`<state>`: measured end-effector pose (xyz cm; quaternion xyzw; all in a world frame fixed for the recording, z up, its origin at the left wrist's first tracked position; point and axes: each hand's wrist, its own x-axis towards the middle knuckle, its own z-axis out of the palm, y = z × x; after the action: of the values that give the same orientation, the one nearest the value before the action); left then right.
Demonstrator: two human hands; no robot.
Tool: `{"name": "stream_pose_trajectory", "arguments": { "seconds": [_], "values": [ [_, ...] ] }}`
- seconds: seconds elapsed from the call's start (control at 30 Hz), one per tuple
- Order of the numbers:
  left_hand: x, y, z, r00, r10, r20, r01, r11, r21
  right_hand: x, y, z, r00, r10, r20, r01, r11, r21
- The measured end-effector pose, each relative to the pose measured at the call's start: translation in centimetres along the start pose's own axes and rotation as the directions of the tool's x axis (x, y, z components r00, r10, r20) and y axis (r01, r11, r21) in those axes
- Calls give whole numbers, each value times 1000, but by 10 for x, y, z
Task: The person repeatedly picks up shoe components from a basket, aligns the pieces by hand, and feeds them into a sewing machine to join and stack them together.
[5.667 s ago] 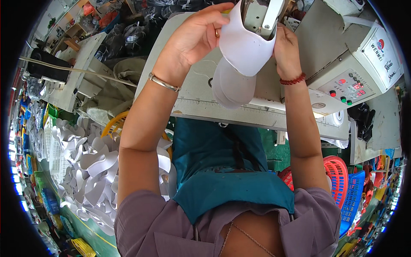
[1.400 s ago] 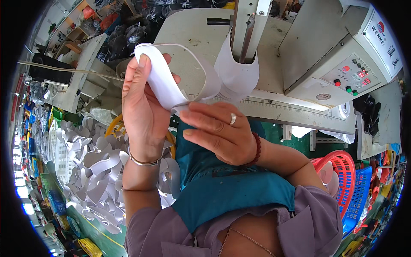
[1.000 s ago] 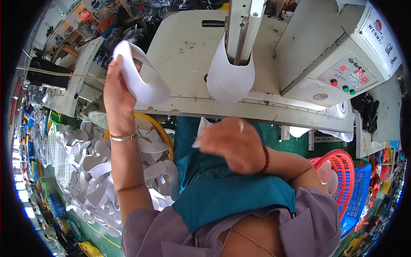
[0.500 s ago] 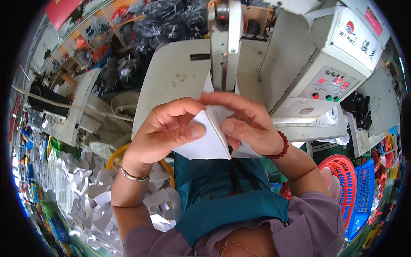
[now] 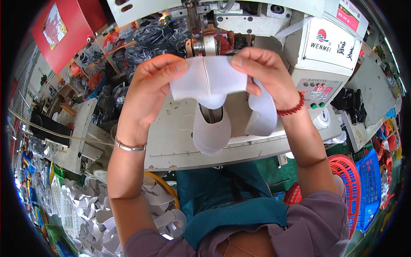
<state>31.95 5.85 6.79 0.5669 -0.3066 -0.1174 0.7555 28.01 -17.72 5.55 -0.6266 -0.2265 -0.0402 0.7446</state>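
Head view: L hand (image 5: 152,85) pinches one side of the white piece (image 5: 188,79), R hand (image 5: 269,77) pinches the other, thumbs on the near face. Piece is up in front of the machine's roller (image 5: 201,46), held taut w/ a seam (image 5: 206,77) running btwn the hands. Can't tell if piece & roller touch, b/c piece hides the gap. Curved white part (image 5: 263,113) hangs under R hand, prob. same piece.

Risks, my guess: uneven pull L vs R could skew the seam or strain it open; too hard a tug might do it. If roller turns, fingertips look close enough to get nipped, esp. L. Hanging part could catch on the 2nd white piece (image 5: 212,139), which sits round the post below, above the worktop (image 5: 171,143), or knock the control box (image 5: 319,92) at R, if R hand swings wide. A loose thread (image 5: 186,128) left of the post might snag too. Grip is at edges only, so a slip = piece drops, poss. onto the post.
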Motion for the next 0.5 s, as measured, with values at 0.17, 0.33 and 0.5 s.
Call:
{"name": "stream_pose_trajectory", "arguments": {
  "seconds": [0.17,0.33,0.5],
  "values": [
    [26,0,-11,999,9,-31,-8,999,42,23,17,-1,995,-58,-77,66,993,102],
    [35,0,-11,998,14,-55,-12,999,39,32,19,-1,988,-82,-129,101,983,154],
    [43,-1,-16,998,8,-55,-7,1000,11,39,21,0,990,-69,-124,94,973,213]
  ]
}}
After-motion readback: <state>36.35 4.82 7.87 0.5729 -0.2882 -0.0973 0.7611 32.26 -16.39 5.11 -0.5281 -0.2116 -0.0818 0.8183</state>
